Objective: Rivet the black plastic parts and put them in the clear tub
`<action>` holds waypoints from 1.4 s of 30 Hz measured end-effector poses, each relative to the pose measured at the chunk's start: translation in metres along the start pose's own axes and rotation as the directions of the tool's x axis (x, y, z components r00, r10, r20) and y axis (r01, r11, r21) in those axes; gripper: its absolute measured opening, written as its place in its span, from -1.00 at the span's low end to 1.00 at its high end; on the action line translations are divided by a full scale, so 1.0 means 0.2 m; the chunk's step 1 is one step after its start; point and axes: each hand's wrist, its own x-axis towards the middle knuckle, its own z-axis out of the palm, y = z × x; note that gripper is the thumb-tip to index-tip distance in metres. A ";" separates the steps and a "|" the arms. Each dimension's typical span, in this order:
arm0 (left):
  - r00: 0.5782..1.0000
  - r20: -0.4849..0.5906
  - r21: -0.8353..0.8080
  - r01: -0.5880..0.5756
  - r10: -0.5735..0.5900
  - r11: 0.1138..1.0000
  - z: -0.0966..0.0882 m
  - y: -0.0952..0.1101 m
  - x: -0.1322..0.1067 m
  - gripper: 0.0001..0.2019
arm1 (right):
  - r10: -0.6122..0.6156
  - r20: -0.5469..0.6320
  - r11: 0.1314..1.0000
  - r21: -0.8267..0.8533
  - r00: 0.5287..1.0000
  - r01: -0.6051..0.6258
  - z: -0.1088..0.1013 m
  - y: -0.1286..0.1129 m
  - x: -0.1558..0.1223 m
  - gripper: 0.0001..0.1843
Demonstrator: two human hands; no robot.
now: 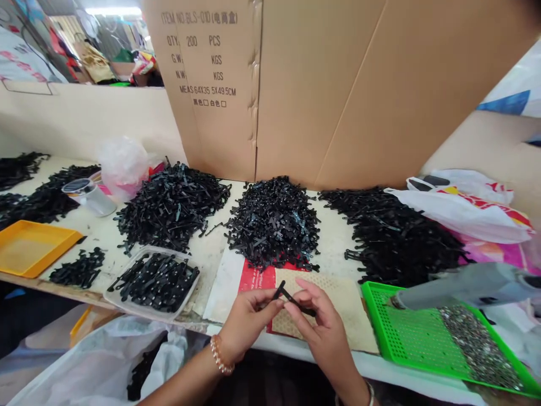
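Observation:
My left hand (pixel 249 318) is closed, pinching a short black plastic strip (pixel 278 291) between thumb and fingers. In my right hand (pixel 323 324) sits another slim black strip (pixel 301 306), held at a slant. The two strips meet or nearly meet at their ends between my fingertips; whether they are joined I cannot tell. Both hands are just above a beige textured mat (pixel 346 316) at the table's front edge. Straight behind them lies a heap of short black pieces (pixel 274 223).
More black strips are heaped at left (pixel 173 203) and right (pixel 393 237). A clear tub (pixel 112 296) holds black pieces. A green basket (pixel 389 338) holds small metal parts (pixel 482 344), with a grey tool (pixel 460 287) across it. A cardboard sheet (pixel 313 101) stands behind.

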 end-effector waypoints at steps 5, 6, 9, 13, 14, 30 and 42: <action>0.995 -0.015 0.107 -0.092 0.094 0.990 0.03 -0.03 0.01 -0.67 | -0.125 -0.003 0.986 -0.108 0.992 0.124 0.01 -0.02 0.02 -0.89; 0.995 -0.022 0.110 -0.096 0.099 0.989 0.03 -0.03 0.01 -0.67 | -0.155 0.002 0.981 -0.118 0.988 0.154 0.01 -0.02 0.02 -0.91; 0.996 -0.027 0.104 -0.085 0.088 0.991 0.04 -0.02 0.00 -0.67 | -0.202 -0.005 0.970 -0.137 0.979 0.199 0.00 0.00 0.02 -0.93; 0.998 -0.057 0.082 -0.031 0.035 0.996 0.05 -0.01 -0.01 -0.68 | -0.218 -0.022 0.967 -0.138 0.976 0.213 0.00 0.00 0.02 -0.87; 0.998 -0.062 0.074 -0.014 0.019 0.997 0.06 -0.01 -0.01 -0.68 | -0.220 -0.024 0.967 -0.138 0.975 0.214 -0.01 0.00 0.01 -0.85; 0.996 -0.094 0.078 0.008 -0.001 0.997 0.08 -0.01 -0.03 -0.72 | 0.217 0.053 0.906 0.361 0.975 -0.222 0.03 0.05 -0.02 -0.73; 0.991 -0.056 -0.083 0.120 -0.125 0.989 0.09 0.00 -0.06 -0.69 | -0.332 -0.043 0.936 -0.142 0.942 0.323 -0.02 0.02 -0.05 -0.84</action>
